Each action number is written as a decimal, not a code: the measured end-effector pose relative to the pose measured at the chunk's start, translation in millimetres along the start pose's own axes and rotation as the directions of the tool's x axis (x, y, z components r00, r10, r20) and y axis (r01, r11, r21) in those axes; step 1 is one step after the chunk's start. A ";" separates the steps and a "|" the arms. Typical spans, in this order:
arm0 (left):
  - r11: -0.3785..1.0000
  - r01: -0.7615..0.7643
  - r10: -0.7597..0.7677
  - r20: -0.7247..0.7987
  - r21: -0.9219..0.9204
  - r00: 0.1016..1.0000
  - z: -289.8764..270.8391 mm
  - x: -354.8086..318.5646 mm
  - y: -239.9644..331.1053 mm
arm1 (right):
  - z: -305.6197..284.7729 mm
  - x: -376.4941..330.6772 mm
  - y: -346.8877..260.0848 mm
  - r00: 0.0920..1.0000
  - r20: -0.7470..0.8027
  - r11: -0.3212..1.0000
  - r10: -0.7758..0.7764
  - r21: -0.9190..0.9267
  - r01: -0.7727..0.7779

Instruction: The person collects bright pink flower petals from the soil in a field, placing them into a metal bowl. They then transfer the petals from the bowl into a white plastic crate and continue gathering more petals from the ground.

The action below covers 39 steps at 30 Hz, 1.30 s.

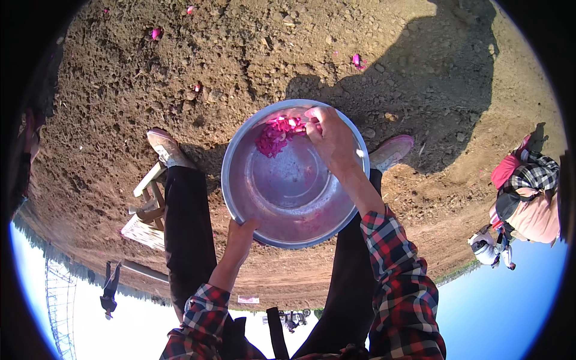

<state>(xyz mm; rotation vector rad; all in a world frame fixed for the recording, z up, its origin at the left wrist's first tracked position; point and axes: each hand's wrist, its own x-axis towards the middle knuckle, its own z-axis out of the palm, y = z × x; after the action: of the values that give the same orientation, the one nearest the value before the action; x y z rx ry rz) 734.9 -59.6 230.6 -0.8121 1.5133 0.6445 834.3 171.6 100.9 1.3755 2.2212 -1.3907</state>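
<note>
A wide round metal basin [294, 180] is held between my legs, above bare soil. Bright pink chopped pieces that look like petals or vegetable bits [275, 139] lie heaped at its far left side, a few of them pale. My left hand [241, 237] grips the near-left rim, with the thumb over the edge and the other fingers mostly hidden below. Over the far rim, my right hand [330, 135] has its fingers closed in a pinch on a pink piece [312, 113]. The wrist crosses the basin's right side.
A small wooden stool [150, 210] stands beside my left leg. Scattered pink bits [358, 61] lie on the rough brown soil [198, 54]. My shoes [393, 150] flank the basin. Other people [528, 195] are at the right, and a person [110, 288] stands far off at left.
</note>
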 end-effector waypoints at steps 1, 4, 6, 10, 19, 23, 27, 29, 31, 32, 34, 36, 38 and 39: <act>1.000 -0.001 0.001 -0.011 0.003 1.000 0.8 -0.5 0.5 | 15.4 -8.9 -3.7 0.998 0.025 0.987 -0.051 -0.149 0.054; 1.000 -0.023 0.023 -0.065 0.003 0.998 1.7 -1.3 1.0 | 49.6 -22.2 -4.6 0.998 -0.003 0.969 -0.066 -0.237 0.064; 1.000 -0.019 0.020 -0.075 0.022 0.997 0.4 -1.6 1.2 | 61.1 -26.6 -3.3 0.993 -0.038 0.966 -0.112 -0.239 0.099; 0.998 -0.022 0.024 -0.045 0.053 0.999 -2.2 -0.8 1.6 | 56.9 -32.7 -1.7 0.999 0.037 0.984 -0.009 -0.176 0.016; 1.000 0.012 -0.012 -0.025 0.009 1.000 -4.4 -0.8 3.5 | -13.0 -5.3 -23.3 0.972 -0.028 0.919 0.232 0.333 -0.209; 1.000 0.006 -0.005 -0.038 0.012 0.999 -4.9 -2.1 1.4 | -25.7 50.9 -16.3 0.937 -0.095 0.784 0.337 0.580 -0.223; 1.000 -0.013 0.013 -0.029 0.018 1.000 -7.1 -1.3 -1.9 | -14.4 83.1 1.6 0.937 -0.133 0.770 0.323 0.613 -0.179; 1.000 0.014 -0.014 -0.007 0.012 1.000 -8.5 -0.2 -3.4 | -6.1 90.5 10.7 0.936 -0.276 0.909 0.219 0.406 -0.092; 0.999 0.032 -0.032 -0.002 0.021 0.999 -9.4 0.4 -4.5 | 0.5 95.6 17.6 0.914 -0.365 0.967 0.175 0.240 -0.089; 0.999 0.034 -0.034 -0.010 0.023 0.999 -9.6 0.4 -4.8 | 3.6 98.1 19.6 0.912 -0.404 0.987 0.074 0.161 -0.009; 1.000 0.028 -0.027 -0.022 0.013 0.999 -9.6 0.1 -5.2 | 9.2 102.7 20.7 0.906 -0.423 0.999 0.015 0.050 0.007; 1.000 0.013 -0.013 -0.026 0.003 1.000 -9.2 -0.7 -5.4 | 15.4 105.0 18.2 0.917 -0.392 0.991 -0.072 -0.130 0.023; 1.000 0.016 -0.016 -0.013 -0.015 1.000 -9.2 -1.0 -5.6 | 21.3 105.7 14.5 0.923 -0.372 0.972 -0.098 -0.236 0.008; 1.000 0.008 -0.008 -0.007 -0.002 1.000 -9.2 -0.8 -5.8 | 23.8 106.1 12.9 0.922 -0.372 0.966 -0.102 -0.259 0.002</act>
<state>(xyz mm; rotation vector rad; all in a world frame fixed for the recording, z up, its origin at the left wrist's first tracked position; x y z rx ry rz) 733.9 -70.2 232.8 -0.8226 1.5151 0.6380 778.4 219.0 19.6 1.6118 2.5829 -0.8580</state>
